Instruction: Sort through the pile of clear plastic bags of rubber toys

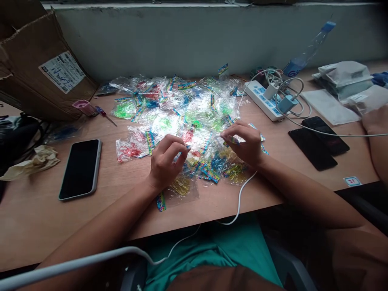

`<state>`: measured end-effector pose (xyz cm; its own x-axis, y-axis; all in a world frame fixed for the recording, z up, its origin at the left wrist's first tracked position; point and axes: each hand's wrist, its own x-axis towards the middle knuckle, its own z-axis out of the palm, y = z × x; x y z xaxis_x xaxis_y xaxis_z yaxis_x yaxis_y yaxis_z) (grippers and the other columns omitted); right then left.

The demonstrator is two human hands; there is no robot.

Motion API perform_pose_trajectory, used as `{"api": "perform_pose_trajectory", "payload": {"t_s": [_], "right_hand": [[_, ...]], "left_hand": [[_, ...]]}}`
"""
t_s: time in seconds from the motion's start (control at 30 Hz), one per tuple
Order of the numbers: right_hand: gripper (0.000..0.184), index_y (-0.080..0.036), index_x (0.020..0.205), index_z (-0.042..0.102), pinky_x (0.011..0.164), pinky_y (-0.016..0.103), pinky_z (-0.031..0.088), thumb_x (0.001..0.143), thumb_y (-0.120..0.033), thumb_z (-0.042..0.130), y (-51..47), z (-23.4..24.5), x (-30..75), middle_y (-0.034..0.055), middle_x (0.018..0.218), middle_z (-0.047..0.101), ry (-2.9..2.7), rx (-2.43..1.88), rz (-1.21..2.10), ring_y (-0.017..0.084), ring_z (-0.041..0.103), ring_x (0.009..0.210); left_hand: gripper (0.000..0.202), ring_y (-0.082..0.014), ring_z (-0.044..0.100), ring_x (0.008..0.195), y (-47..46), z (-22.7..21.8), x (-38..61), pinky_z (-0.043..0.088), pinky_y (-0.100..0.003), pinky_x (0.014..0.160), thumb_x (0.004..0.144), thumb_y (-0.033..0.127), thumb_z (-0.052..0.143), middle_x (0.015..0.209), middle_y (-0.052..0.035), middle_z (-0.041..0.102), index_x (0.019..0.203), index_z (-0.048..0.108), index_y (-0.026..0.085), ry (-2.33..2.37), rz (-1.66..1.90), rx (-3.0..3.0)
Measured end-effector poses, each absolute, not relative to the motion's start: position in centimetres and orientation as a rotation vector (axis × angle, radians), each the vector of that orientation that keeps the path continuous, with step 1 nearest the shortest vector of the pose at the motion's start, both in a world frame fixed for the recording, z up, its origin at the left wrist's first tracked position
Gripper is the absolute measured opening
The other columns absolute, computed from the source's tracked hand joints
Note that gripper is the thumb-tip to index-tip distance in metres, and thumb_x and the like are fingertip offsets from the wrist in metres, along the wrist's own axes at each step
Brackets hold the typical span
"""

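A heap of small clear plastic packets with coloured toys and printed header cards covers the middle of the wooden table. My left hand is curled, its fingers pinched on one end of a clear packet. My right hand pinches the other end of the same packet by its printed header. The packet is stretched between both hands just above the pile. Yellow packets lie under my left wrist.
A phone lies face up at the left, near crumpled paper, a small screwdriver and a cardboard box. At the right are a power strip with chargers, two dark phones, white parcels and another person's arm. A white cable hangs over the front edge.
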<state>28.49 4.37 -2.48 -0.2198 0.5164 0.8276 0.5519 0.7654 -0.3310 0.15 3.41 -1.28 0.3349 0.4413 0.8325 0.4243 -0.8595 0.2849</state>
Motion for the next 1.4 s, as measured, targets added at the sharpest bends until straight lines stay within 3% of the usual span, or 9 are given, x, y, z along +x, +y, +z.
{"api": "perform_pose_trajectory", "payload": {"t_s": [0.2, 0.57, 0.67, 0.73, 0.87, 0.97, 1.13, 1.3, 1.4], "right_hand": [[0.01, -0.027, 0.105, 0.073, 0.065, 0.035, 0.058, 0.095, -0.023, 0.072, 3.9, -2.2, 28.5, 0.002, 0.087, 0.073, -1.652, -0.971, -0.109, 0.018, 0.07, 0.071], [0.023, -0.031, 0.102, 0.082, 0.065, 0.037, 0.053, 0.091, -0.017, 0.068, 4.5, -1.6, 29.4, 0.0048, 0.09, 0.05, -1.6, -0.904, -0.263, 0.021, 0.056, 0.083], [0.022, -0.031, 0.104, 0.082, 0.071, 0.04, 0.052, 0.091, -0.018, 0.069, 4.8, -2.0, 29.6, 0.0039, 0.084, 0.05, -1.635, -0.934, -0.278, 0.022, 0.055, 0.083], [0.023, -0.031, 0.107, 0.082, 0.074, 0.042, 0.05, 0.09, -0.019, 0.071, 4.8, -2.2, 29.6, 0.0033, 0.082, 0.053, -1.675, -0.914, -0.268, 0.023, 0.055, 0.082], [0.024, -0.03, 0.109, 0.081, 0.074, 0.042, 0.049, 0.088, -0.021, 0.074, 4.7, -2.3, 29.4, 0.0025, 0.077, 0.057, -1.732, -0.879, -0.27, 0.023, 0.055, 0.08], [0.027, -0.031, 0.11, 0.08, 0.074, 0.042, 0.05, 0.089, -0.017, 0.069, 4.5, -2.1, 29.1, 0.002, 0.074, 0.057, -1.734, -0.902, -0.301, 0.023, 0.055, 0.078], [0.03, -0.031, 0.107, 0.08, 0.075, 0.042, 0.052, 0.09, -0.013, 0.063, 3.9, -2.2, 28.5, 0.0006, 0.07, 0.055, -1.732, -0.927, -0.333, 0.022, 0.056, 0.075], [0.028, -0.03, 0.105, 0.079, 0.074, 0.042, 0.052, 0.09, -0.012, 0.064, 3.8, -2.2, 28.3, 0.0005, 0.07, 0.055, -1.753, -0.892, -0.327, 0.021, 0.055, 0.073], [0.03, -0.03, 0.105, 0.079, 0.073, 0.042, 0.051, 0.089, -0.01, 0.064, 3.8, -2.1, 28.4, 0.0007, 0.071, 0.054, -1.753, -0.858, -0.32, 0.022, 0.054, 0.074]], "left_hand": [[0.019, -0.0135, 0.063, 0.087, 2.9, -1.1, 0.4, 0.055, -0.028, 0.075, 0.095, 0.011, 0.069, 0.094, 0.0007, 0.063, 0.093, 0.055, 0.024, 0.722, 1.677, 2.523], [0.021, -0.0198, 0.065, 0.087, -1.3, 3.2, -8.6, 0.052, -0.04, 0.079, 0.088, 0.015, 0.076, 0.1, -0.001, 0.07, 0.1, 0.068, 0.03, 1.183, 1.858, 2.893], [0.013, -0.0236, 0.065, 0.081, -3.3, 1.3, -11.9, 0.047, -0.042, 0.076, 0.093, 0.02, 0.07, 0.104, -0.0051, 0.075, 0.103, 0.07, 0.027, 1.416, 1.304, 3.184], [0.024, -0.0293, 0.068, 0.092, -5.0, -0.1, -13.0, 0.048, -0.044, 0.079, 0.1, 0.036, 0.06, 0.117, -0.0089, 0.076, 0.119, 0.071, 0.026, 1.428, 0.799, 3.188], [0.053, -0.0361, 0.058, 0.135, -8.5, -2.0, -13.8, 0.043, -0.053, 0.112, 0.105, 0.047, 0.05, 0.164, -0.0099, 0.049, 0.155, 0.049, 0.031, 1.537, 0.415, 2.908], [0.062, -0.036, 0.048, 0.149, -10.2, -2.3, -13.5, 0.035, -0.055, 0.123, 0.105, 0.049, 0.05, 0.171, -0.0105, 0.039, 0.163, 0.039, 0.031, 1.504, 0.403, 2.853], [0.064, -0.0346, 0.044, 0.154, -9.2, -1.6, -13.5, 0.023, -0.06, 0.131, 0.105, 0.05, 0.051, 0.166, -0.011, 0.047, 0.164, 0.037, 0.031, 1.488, 0.451, 2.856], [0.076, -0.0556, 0.032, 0.154, -5.2, -0.8, -17.8, 0.016, -0.087, 0.118, 0.092, 0.06, 0.071, 0.168, -0.0215, 0.039, 0.154, 0.052, 0.022, 2.245, 1.226, 2.454], [0.059, -0.0636, 0.022, 0.154, -4.2, -0.7, -20.3, 0.014, -0.096, 0.107, 0.096, 0.062, 0.066, 0.168, -0.0189, 0.038, 0.139, 0.065, 0.022, 2.268, 1.048, 2.341]]}}
